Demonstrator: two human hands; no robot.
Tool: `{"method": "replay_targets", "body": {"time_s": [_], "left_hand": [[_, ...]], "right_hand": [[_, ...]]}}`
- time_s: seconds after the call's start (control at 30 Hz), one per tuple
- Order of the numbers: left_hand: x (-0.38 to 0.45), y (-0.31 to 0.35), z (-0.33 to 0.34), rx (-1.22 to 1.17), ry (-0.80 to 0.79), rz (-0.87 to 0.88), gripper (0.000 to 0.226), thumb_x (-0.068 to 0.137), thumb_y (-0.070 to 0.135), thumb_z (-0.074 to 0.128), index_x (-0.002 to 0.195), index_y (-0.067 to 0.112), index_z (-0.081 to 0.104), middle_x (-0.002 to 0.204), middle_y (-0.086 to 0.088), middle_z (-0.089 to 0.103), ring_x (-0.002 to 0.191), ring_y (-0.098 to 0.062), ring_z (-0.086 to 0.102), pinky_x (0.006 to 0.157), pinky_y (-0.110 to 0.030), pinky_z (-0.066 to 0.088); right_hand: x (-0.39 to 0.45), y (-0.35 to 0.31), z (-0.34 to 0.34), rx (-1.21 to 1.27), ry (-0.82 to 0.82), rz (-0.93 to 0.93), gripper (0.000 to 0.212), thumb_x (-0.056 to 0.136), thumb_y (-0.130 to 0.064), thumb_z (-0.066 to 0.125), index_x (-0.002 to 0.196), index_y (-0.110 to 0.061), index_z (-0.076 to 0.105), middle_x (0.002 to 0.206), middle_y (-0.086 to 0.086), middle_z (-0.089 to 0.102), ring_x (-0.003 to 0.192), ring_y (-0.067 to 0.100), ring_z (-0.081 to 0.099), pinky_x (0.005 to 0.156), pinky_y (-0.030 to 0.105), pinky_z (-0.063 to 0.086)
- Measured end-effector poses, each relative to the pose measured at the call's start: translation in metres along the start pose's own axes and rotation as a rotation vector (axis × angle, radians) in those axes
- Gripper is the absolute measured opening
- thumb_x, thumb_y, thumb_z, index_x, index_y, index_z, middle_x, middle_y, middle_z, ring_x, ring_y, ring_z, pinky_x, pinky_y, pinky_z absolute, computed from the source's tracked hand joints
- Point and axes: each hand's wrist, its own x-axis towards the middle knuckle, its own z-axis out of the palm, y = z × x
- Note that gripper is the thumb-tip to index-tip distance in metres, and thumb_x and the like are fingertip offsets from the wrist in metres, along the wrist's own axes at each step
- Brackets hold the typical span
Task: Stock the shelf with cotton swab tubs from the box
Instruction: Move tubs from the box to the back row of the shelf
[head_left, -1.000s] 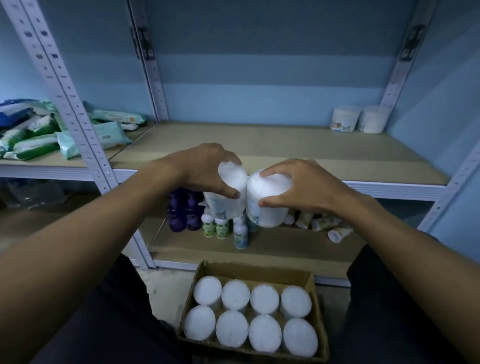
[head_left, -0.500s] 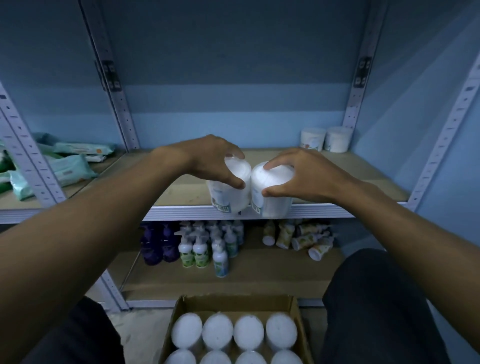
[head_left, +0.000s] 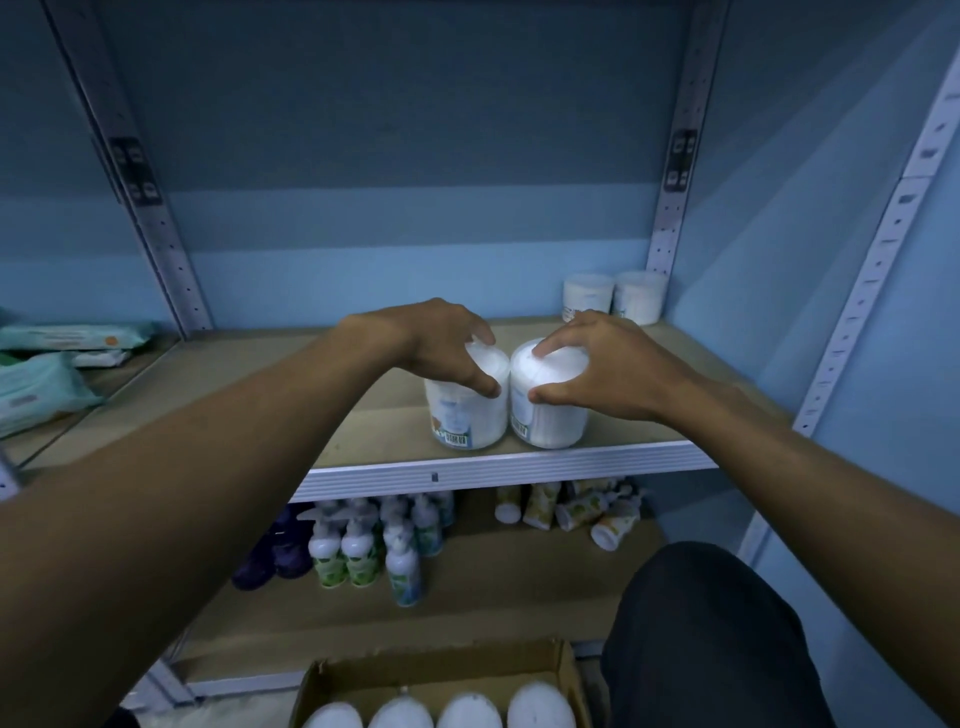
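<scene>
Two cotton swab tubs at the shelf's front edge, each under one grip.

We find the left tub (head_left: 467, 410) and right tub (head_left: 548, 402) upright, touching, on the shelf (head_left: 519, 465) just behind its front lip; the left hand (head_left: 441, 345) and right hand (head_left: 597, 366) each curl fingers and thumb round a lid. We judge the risk to be a forward tip off the lip if released carelessly. Two stocked tubs (head_left: 615, 297) stand at the rear right corner, the path to them unobstructed. The box (head_left: 441, 675) below holds more tubs; wipe packs (head_left: 47, 379) lie left, bottles (head_left: 363, 545) beneath.
</scene>
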Motion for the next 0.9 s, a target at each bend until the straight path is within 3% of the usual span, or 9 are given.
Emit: {"method": "replay_targets", "body": {"time_s": [0.5,0.7,0.9], "left_hand": [[0.025,-0.002,0.011,-0.034,-0.055,-0.001,0.073,0.073,0.066,0.069,0.138,0.040,0.048,0.143,0.013,0.048,0.126,-0.016,0.047,0.096,-0.030,0.039],[0.023,-0.002,0.017,-0.035,0.019,0.018,0.080,0.064,0.070,0.074,0.133,0.036,0.052,0.138,0.010,0.051,0.124,-0.016,0.048,0.101,-0.035,0.043],[0.013,-0.001,0.019,-0.004,0.114,0.085,0.062,0.066,0.055,0.082,0.120,0.033,0.062,0.121,0.008,0.056,0.109,-0.013,0.050,0.092,-0.032,0.046]], "right_hand": [[0.012,0.014,0.014,0.009,-0.108,0.116,0.049,0.075,-0.058,0.075,0.119,-0.040,0.065,0.130,-0.006,0.054,0.123,0.013,0.048,0.094,0.025,0.035],[0.009,0.005,0.009,-0.023,-0.059,0.144,0.063,0.063,-0.065,0.079,0.118,-0.037,0.067,0.130,-0.015,0.061,0.121,0.010,0.053,0.101,0.034,0.045],[-0.002,-0.009,0.010,-0.182,0.014,0.104,0.044,0.075,-0.038,0.081,0.117,-0.035,0.070,0.128,-0.008,0.064,0.122,0.016,0.054,0.093,0.034,0.049]]}}
